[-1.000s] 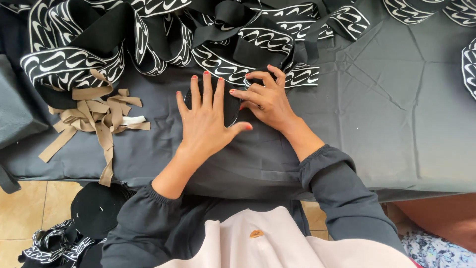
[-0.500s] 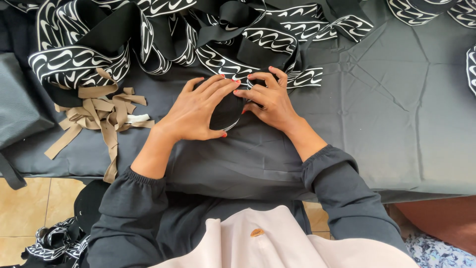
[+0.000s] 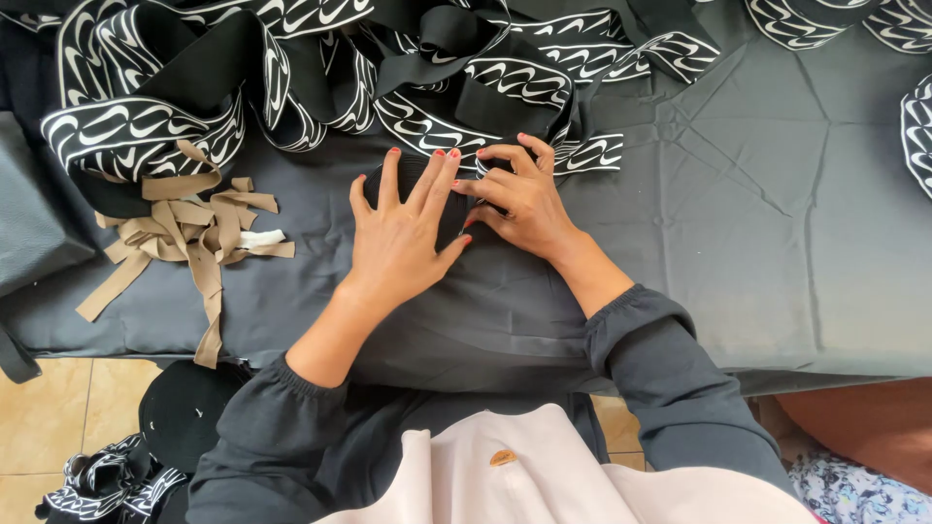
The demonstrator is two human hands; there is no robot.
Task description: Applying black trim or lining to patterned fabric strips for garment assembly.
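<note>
Across the whole work surface lies a dark grey cloth, creased and draped over the near edge of the table. Along its far side sprawls a long tangle of black-and-white patterned elastic band, looped and folded over itself, with further stretches of it at the far right corner. To the left, just below that tangle, sits a loose heap of tan fabric strips, one strip trailing down toward the table edge, and a small white scrap rests among them. Beneath the table on the tiled floor, at lower left, a black rounded piece lies beside another bundle of the patterned band.

Near the middle of the cloth, just under the edge of the tangle, is a small black fabric piece, hard to make out against the dark cloth. The left hand lies flat on it, fingers spread and straight, palm pressing down with nothing clasped. The right hand touches the left hand's fingertips and is curled, its fingertips pinching the right edge of the black piece where the end of a patterned strip meets it; whether it grips the strip, the black piece or both I cannot tell. Both wrists come out of dark gathered sleeves
</note>
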